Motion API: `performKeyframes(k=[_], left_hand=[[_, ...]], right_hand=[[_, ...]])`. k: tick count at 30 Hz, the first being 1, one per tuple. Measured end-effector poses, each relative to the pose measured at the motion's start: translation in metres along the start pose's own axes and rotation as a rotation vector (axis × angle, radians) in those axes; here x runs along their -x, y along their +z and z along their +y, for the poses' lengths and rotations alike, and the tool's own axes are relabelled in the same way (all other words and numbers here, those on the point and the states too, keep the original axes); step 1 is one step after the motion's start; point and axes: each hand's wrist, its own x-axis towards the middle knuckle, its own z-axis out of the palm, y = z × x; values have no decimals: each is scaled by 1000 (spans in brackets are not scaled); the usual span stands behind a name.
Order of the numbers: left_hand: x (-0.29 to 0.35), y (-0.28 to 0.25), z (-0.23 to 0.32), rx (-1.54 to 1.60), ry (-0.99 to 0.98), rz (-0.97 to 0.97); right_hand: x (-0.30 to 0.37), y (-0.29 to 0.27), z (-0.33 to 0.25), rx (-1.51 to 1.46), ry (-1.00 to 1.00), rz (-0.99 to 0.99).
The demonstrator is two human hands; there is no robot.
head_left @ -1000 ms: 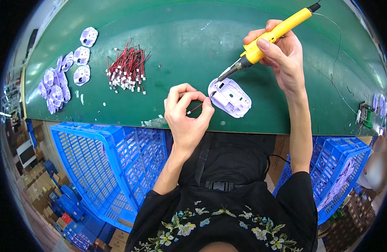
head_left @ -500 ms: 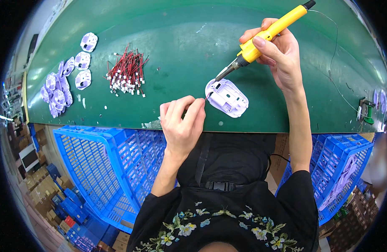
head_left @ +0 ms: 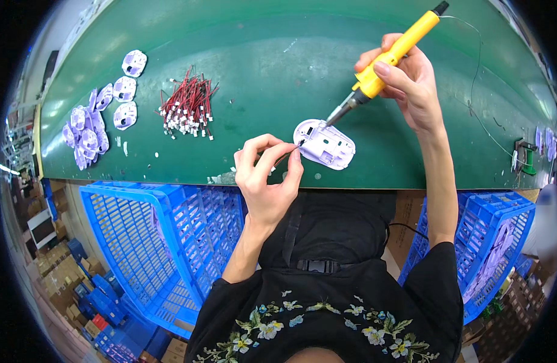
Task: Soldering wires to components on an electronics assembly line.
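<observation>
A pale lilac plastic housing, oval and with its inside facing up, lies on the green table near the front edge. My right hand is closed around a yellow soldering iron, whose tip points down at the housing's upper part. Whether the tip touches the plastic, I cannot tell. At the housing's left edge, my left hand pinches a thin wire lead, dark and reddish, with its end at the housing. Solder wire trails from near the iron's back end toward the right.
Left of the housing lies a heap of red-and-black wire leads with white connectors. Several lilac parts are piled farther left, beside separate ones. A green spool stands at right. Blue crates flank my lap below the table edge.
The soldering iron's tip has shifted right and slightly down across the housing, with my right hand lowering a little. My left fingers have turned and opened out slightly, still pinching the lead.
</observation>
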Motion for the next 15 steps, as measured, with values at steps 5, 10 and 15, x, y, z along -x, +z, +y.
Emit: performKeyframes(k=[5, 10, 15], left_hand=[[-5, -8, 3, -124, 93, -34], [6, -9, 11, -117, 166, -80], [25, 3, 12, -126, 144, -122]], right_hand=[[12, -16, -9, 4, 18, -24], [17, -19, 12, -13, 79, -95], [17, -18, 12, -55, 186, -80]])
